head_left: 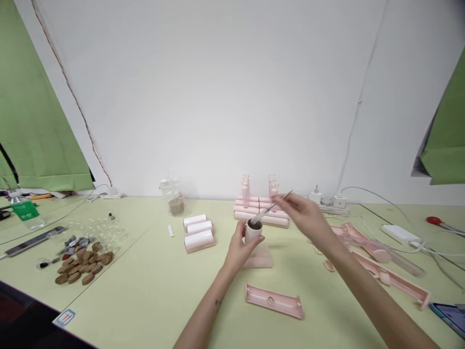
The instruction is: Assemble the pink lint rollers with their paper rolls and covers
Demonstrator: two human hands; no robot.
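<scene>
My left hand (238, 248) grips a small white cylinder cup (253, 231) with dark contents, held upright above the table. My right hand (303, 213) pinches a thin metal tool (271, 208), tweezers or a rod, whose tip dips into the cup's mouth. Below the cup lies a flat pink pad (259, 258). Behind the hands stands a stack of pink tubes (259, 212) with small clear vials on top.
Three white-pink rolls (198, 232) lie left of centre. A pink tray (274, 301) lies near me; longer pink rails (385, 269) sit right. Brown discs (83, 266) and vials cover the left. A clear jar (175, 198), chargers, cables, phones at edges.
</scene>
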